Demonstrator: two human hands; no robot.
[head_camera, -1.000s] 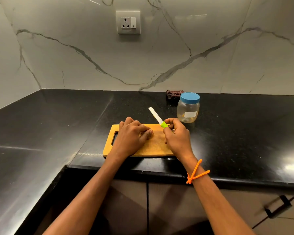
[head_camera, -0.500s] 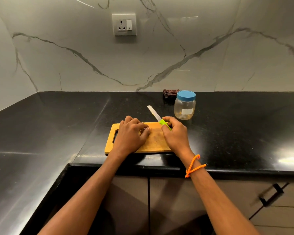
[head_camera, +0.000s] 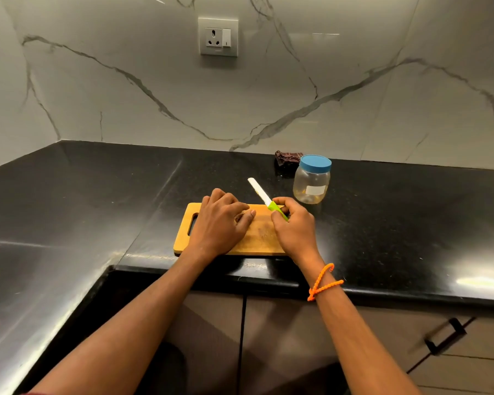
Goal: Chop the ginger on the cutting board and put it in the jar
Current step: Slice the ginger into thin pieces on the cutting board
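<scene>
The board (head_camera: 183, 240) lies on the black counter (head_camera: 397, 223) near its front edge, with the handle hole to the left; the left hand (head_camera: 220, 226) rests on the board with the fingers curled down, and the ginger is probably under these fingers, but it is hidden, so I cannot tell if the hand pinches it or only presses on it; a few pale bits seem to lie on the bare wood between the hands, too small to be sure; the right hand (head_camera: 294, 229) grips the green handle of the knife (head_camera: 264, 196), and the white blade points up and away, lifted off the board; the jar (head_camera: 311, 183) stands just behind the board to the right, upright, with its blue lid on, and looks nearly empty; a dark cloth (head_camera: 287, 159) lies behind it by the wall

In my judgement the ginger is light, hard and fibrous, and a cut face is wet and can slip; it is best held from above with bent fingertips, well back from the blade; the small pieces are better scraped together with the blade than picked one by one; the plastic jar is light and may slide on the shiny counter, so one hand should hold its body while the other turns the lid
</scene>
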